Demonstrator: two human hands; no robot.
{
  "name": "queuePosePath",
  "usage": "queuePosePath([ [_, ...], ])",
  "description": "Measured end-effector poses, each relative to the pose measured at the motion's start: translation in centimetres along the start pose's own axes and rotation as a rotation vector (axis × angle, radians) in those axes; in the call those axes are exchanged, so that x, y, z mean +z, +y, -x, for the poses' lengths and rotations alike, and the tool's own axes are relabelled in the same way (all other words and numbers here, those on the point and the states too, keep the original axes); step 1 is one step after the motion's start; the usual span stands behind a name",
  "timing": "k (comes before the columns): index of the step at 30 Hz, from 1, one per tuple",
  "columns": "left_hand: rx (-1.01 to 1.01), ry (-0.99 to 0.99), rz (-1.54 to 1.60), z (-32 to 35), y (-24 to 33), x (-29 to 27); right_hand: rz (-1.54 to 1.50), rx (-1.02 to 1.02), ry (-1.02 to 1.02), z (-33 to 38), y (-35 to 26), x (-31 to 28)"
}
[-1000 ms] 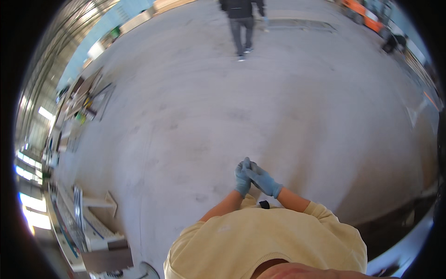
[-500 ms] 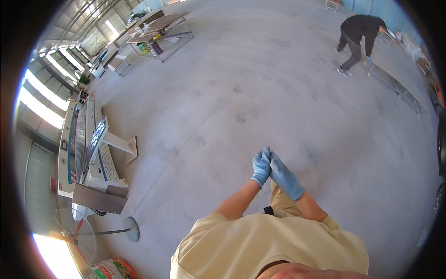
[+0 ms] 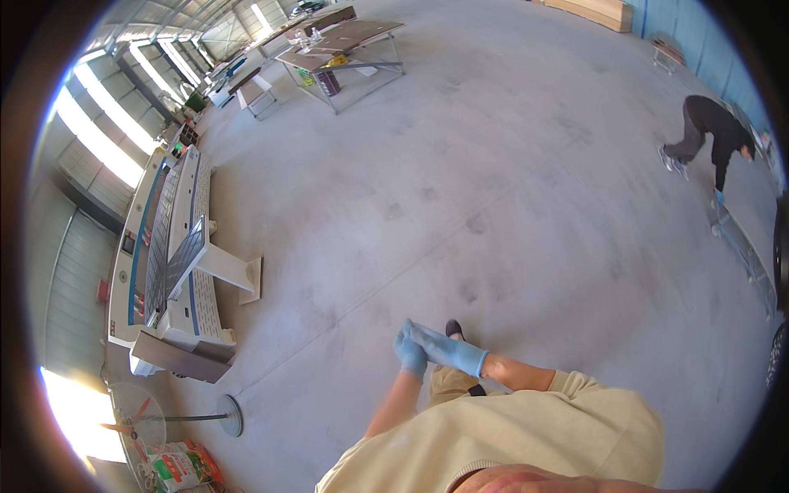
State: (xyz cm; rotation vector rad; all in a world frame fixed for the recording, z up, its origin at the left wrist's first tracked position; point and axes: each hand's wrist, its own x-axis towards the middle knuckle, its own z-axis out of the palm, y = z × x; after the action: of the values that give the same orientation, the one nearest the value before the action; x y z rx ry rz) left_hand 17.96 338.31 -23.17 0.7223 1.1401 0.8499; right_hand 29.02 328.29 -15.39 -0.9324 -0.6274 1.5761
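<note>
A big soft bag lies on the floor at the bottom left. It is white with green, red and orange pictures on it. Up the left side, a long white machine has a small dark screen on its side, set in a blue and white panel. The screen is too small to see well.

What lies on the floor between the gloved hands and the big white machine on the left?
In the head view, only bare grey concrete floor lies between the gloved hands and the white machine. The machine's white foot plate juts toward them.
</note>
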Motion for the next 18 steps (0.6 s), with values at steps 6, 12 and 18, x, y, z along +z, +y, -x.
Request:
queuePosePath([
  [6,-0.344,-0.058,-0.048,-24.5,8.7,12.9,0.503,-0.161,0.171,-23.4,-11.2,-16.6],
  [12,-0.208,-0.39,-0.277,-42.9,16.7,36.2,1.012,-0.421,0.533,-39.6,-31.2,-34.0],
  [18,-0.32,-0.663,-0.219,-59.7,20.4,60.7,3.406,-0.11,0.088,-52.1,-45.7,-45.8],
])
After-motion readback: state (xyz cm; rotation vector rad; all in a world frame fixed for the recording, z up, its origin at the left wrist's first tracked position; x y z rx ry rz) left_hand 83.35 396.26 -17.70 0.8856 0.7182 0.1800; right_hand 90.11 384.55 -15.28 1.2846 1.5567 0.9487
